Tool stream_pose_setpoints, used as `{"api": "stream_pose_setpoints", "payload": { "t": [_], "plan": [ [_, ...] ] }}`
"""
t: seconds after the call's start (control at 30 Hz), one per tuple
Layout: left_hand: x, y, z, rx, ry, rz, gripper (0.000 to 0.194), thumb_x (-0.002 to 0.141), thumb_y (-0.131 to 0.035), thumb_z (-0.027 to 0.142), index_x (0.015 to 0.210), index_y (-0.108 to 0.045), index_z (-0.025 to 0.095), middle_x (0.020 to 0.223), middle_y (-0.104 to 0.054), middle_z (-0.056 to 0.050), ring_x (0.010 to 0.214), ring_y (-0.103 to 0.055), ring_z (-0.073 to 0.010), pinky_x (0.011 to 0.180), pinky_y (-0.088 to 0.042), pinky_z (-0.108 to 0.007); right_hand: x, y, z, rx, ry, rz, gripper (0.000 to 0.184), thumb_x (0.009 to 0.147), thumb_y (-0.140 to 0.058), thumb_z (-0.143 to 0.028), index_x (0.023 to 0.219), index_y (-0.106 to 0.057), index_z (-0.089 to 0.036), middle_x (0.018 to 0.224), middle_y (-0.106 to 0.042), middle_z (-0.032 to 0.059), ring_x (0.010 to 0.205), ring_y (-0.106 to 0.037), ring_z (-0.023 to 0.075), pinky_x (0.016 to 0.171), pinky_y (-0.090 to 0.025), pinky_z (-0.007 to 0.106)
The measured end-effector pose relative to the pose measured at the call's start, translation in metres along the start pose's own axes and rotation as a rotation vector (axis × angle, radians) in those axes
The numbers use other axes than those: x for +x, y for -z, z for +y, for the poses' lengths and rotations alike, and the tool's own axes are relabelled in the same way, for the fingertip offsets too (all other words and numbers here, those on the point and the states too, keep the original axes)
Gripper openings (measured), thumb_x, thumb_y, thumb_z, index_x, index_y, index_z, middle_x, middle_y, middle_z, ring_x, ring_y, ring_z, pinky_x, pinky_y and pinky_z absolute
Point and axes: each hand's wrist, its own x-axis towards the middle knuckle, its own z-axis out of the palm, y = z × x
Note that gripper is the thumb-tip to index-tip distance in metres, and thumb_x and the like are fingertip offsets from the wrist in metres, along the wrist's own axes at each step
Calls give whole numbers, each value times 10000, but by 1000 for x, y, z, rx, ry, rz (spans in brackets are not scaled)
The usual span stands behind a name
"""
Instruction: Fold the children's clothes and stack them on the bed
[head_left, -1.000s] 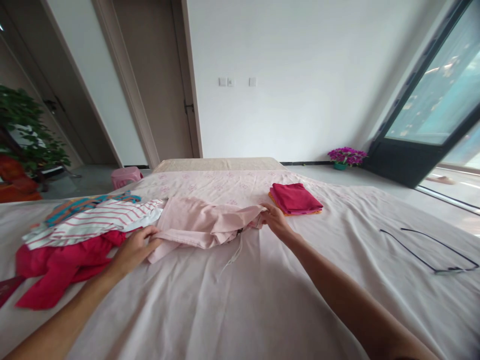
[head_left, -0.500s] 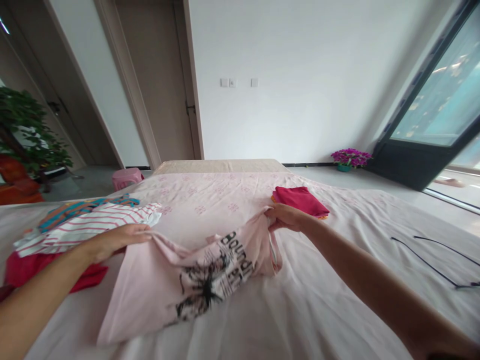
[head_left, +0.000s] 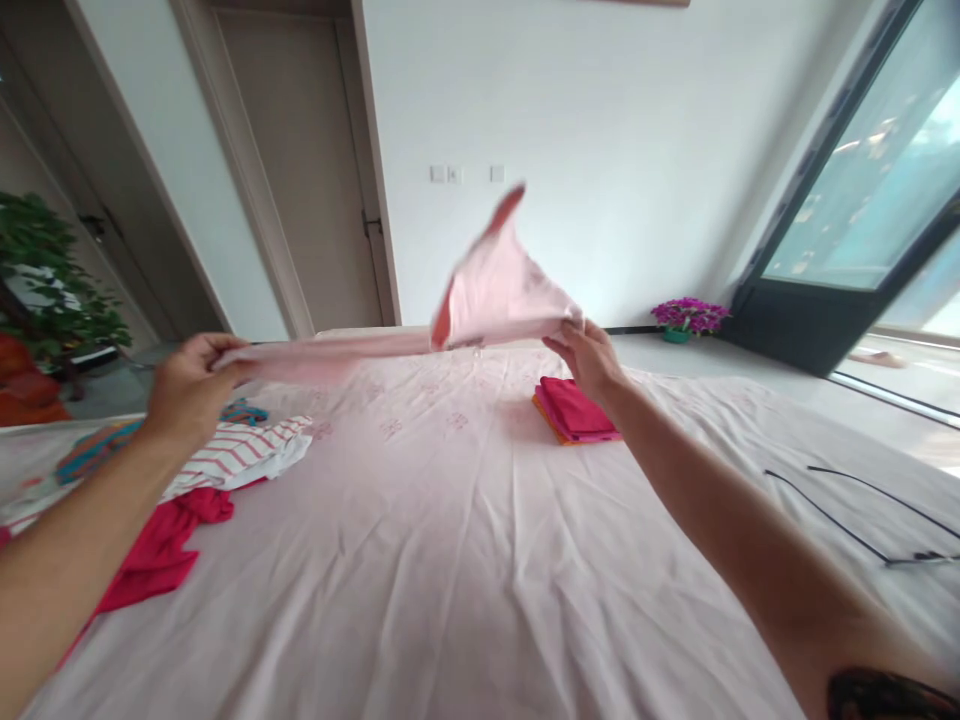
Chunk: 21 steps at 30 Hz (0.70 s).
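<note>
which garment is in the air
The pale pink garment, raised between left hand and right hand; the striped garment, red garment and folded stack lie below.

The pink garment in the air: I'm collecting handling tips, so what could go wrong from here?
1. The pink garment is pinched at its ends by the fingers of the left hand and right hand, so an end might slip free.
2. The folded stack lies below the right hand; a dropping edge could muss it.
3. The glasses lie unfolded beside the right forearm, which might knock them.
</note>
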Motion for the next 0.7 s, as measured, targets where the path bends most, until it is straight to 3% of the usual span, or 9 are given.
{"api": "stream_pose_setpoints", "payload": {
  "t": [0.07,0.17,0.23,0.3,0.47,0.53,0.7],
  "plan": [
    [-36,-1,-27,84,98,-172,431,679,-670,326,1063,-609,138,945,-647,-17,834,-586,-141,752,-461,-228,-38,17,28,-146,-136,-108,251,771,-664,-375,942,-660,-190,883,-691,13,903,-649,179,906,-522,349],
    [-81,-5,-62,275,100,-476,458,690,-601,320,1116,-629,154,1088,-690,-52,997,-617,-215,872,-476,-294,-87,40,70,-413,-244,-227,197,742,-607,-271,882,-687,-159,835,-700,41,822,-650,206,798,-530,343],
    [-102,-5,-78,368,105,-635,397,696,-550,308,1051,-669,174,1085,-711,-47,1034,-631,-238,921,-473,-320,-110,52,90,-581,-245,-303,229,723,-546,-203,875,-710,-157,846,-712,47,831,-649,215,796,-520,337],
    [-113,-3,-90,420,101,-720,356,697,-527,309,991,-695,198,1059,-729,-33,1045,-644,-244,949,-470,-327,-125,60,98,-737,-193,-375,312,728,-507,-154,954,-721,-169,889,-715,51,841,-645,212,802,-515,336],
    [-120,10,-102,458,54,-734,340,756,-544,420,988,-696,223,1029,-741,-22,1012,-665,-237,916,-493,-306,-153,55,73,-1137,195,-511,546,741,-521,-47,1254,-630,-197,1310,-576,126,1164,-532,268,970,-444,415],
    [-121,11,-104,478,33,-683,352,771,-537,445,996,-688,220,1030,-741,-29,1001,-670,-237,897,-499,-301,-167,43,54,-1220,296,-570,552,778,-506,-35,1293,-603,-207,1321,-563,128,1196,-496,277,1002,-408,434],
    [-125,4,-104,531,-65,-667,333,808,-518,438,1002,-689,228,1057,-737,-38,1023,-671,-229,904,-492,-279,-197,9,24,-1101,238,-900,408,813,-645,-203,1219,-645,-241,1138,-644,79,1044,-555,247,928,-429,376]
  ]
}}
